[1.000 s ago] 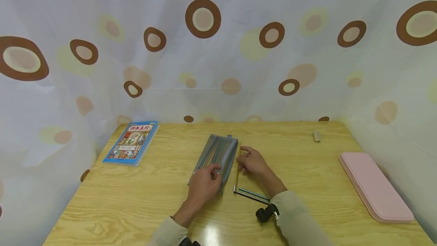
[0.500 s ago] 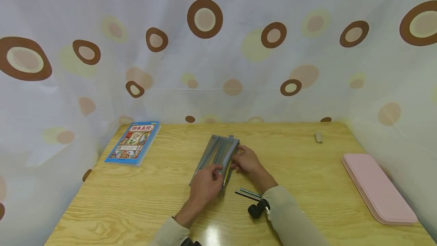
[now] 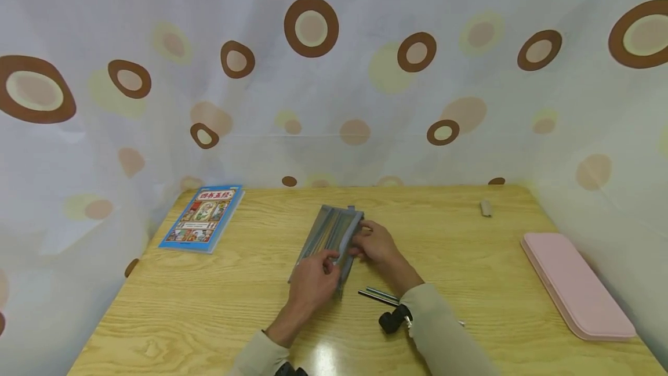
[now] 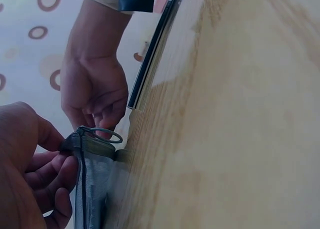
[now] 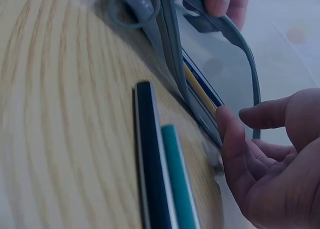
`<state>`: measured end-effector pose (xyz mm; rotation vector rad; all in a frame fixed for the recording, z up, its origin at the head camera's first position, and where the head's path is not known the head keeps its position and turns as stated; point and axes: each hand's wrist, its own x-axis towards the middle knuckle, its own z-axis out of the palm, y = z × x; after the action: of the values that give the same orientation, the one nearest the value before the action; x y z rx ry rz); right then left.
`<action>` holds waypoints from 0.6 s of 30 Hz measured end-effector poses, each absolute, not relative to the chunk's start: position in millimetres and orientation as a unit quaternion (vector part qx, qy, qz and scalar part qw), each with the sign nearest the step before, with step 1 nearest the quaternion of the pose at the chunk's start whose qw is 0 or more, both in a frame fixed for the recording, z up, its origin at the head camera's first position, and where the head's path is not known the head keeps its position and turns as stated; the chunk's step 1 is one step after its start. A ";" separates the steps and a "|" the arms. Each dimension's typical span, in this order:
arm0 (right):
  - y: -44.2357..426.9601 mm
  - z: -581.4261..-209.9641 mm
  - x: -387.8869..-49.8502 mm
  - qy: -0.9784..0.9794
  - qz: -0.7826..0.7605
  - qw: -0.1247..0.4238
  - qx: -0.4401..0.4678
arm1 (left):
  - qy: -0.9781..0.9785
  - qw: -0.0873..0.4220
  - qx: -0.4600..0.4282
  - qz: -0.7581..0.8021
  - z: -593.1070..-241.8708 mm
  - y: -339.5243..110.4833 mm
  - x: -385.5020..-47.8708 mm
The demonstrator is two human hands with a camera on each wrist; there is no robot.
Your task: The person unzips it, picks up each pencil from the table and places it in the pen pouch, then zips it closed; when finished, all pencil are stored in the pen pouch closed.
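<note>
A grey see-through zip pencil case (image 3: pixel 329 228) lies slanted mid-table, with several pencils visible inside. My left hand (image 3: pixel 312 281) pinches its near end by the zip, thumb against fingers, beside the ring pull (image 4: pixel 106 135). At the unzipped mouth on the right side is my right hand (image 3: pixel 378 245). Its thumb and forefinger stand apart in the right wrist view, the forefinger at the end of a yellow pencil (image 5: pixel 198 86) inside the case. Closer to me, a dark pencil (image 5: pixel 153 159) and a teal pencil (image 5: pixel 179 181) lie side by side on the wood, partly under the right wrist.
A blue-covered book (image 3: pixel 200 219) lies at the back left. On the right are a pink case (image 3: pixel 576 286) and, farther back, a small beige block (image 3: pixel 486 209). Patterned white curtain (image 3: pixel 355 91) surrounds the table's back and sides.
The yellow pencil, lying beside the case a second ago, has gone in through its mouth with the right hand, which moved left to the case's edge. The left hand keeps its grip.
</note>
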<state>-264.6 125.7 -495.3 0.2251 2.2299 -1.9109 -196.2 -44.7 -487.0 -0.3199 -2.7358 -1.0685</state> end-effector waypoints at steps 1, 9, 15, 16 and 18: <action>128.4 -494.5 -262.8 0.757 -0.642 0.100 0.071 | -0.921 0.095 -0.108 -0.361 -486.5 -45.0 -195.9; 152.5 -489.2 -244.8 0.822 -0.559 0.106 0.024 | -0.920 0.093 -0.099 -0.368 -486.5 -45.2 -195.7; 171.0 -487.3 -230.3 0.857 -0.505 0.099 -0.014 | -0.917 0.095 -0.103 -0.372 -486.8 -45.3 -195.3; 174.1 -486.9 -227.5 0.862 -0.498 0.095 -0.019 | -0.917 0.096 -0.104 -0.372 -486.6 -45.3 -195.2; 180.5 -486.4 -222.4 0.875 -0.476 0.086 -0.028 | -0.917 0.099 -0.106 -0.372 -486.2 -45.3 -194.9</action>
<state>-222.4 180.5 -486.4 -0.0834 2.6060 -1.4190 -194.9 -45.3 -486.2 -0.3139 -2.7127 -1.1007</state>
